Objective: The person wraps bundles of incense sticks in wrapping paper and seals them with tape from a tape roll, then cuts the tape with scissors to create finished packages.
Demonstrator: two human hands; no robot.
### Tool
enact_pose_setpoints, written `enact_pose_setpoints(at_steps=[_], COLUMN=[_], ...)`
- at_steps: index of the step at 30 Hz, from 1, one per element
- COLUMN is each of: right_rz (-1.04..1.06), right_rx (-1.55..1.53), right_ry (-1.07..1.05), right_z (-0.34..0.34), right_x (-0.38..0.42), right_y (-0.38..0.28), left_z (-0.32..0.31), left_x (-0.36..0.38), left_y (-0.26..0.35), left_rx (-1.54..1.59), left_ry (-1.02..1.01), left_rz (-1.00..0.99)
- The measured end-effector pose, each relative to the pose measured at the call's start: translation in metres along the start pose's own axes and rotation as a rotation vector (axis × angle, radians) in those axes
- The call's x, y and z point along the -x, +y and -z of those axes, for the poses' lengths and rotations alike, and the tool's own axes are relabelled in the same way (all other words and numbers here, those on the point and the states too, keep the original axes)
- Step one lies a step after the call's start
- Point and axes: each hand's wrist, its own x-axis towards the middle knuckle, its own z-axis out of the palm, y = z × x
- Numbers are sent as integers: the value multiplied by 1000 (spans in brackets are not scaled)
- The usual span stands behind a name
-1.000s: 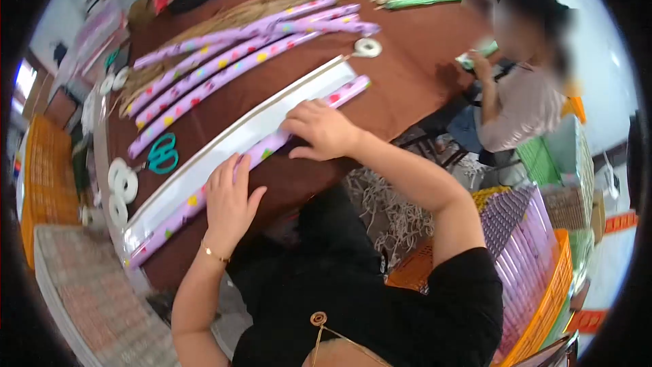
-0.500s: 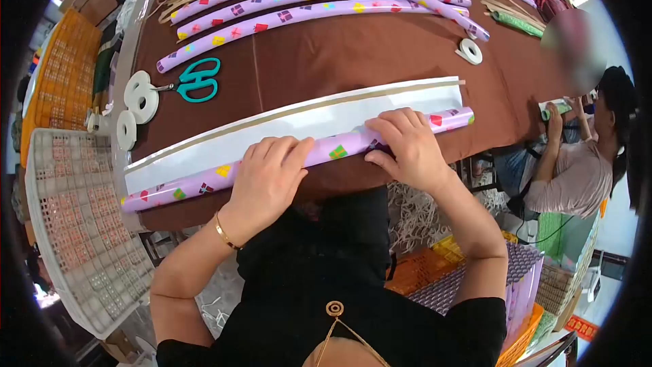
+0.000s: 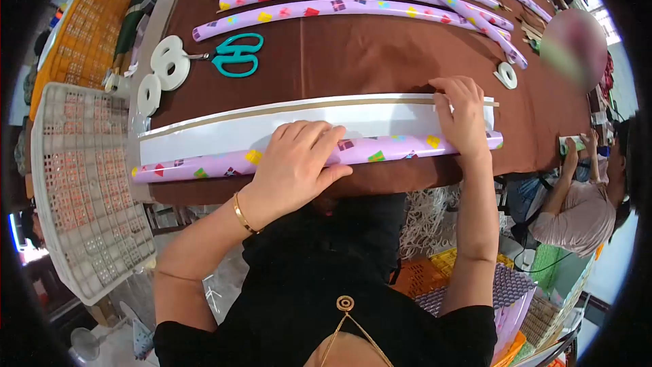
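A purple roll of wrapping paper [image 3: 377, 149] printed with coloured gift boxes lies across the near side of the brown-covered table. Its white underside [image 3: 251, 129] spreads flat beyond the roll, with a tan strip [image 3: 326, 103] along the far edge. My left hand [image 3: 295, 166] rests on the roll left of its middle, fingers laid over it and thumb apart. Over the right part of the white sheet is my right hand [image 3: 465, 115], its bent fingers at the tan strip and its thumb apart from them. Whether those fingertips grip the strip is hard to see.
Teal-handled scissors [image 3: 236, 56] and white tape rolls [image 3: 170, 62] lie at the left; another tape roll [image 3: 506, 76] is at the right. Several finished purple rolls [image 3: 326, 8] lie at the back. A white crate [image 3: 88, 190] stands left. A co-worker [image 3: 574, 211] sits at the right.
My right hand has left the roll and moved right and away from me to the tan strip. My left hand stays on the roll, its thumb now spread wider. The view has shifted.
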Motion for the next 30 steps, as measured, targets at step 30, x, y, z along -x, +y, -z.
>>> enact_pose_setpoints(at_steps=[30], right_rz=[0], right_rx=[12], right_ry=[158], right_z=[-4], right_x=[7], right_y=[5], left_z=[-44], left_x=[-190], left_y=[-30], left_rx=[884], left_ry=[-651], left_rz=[481])
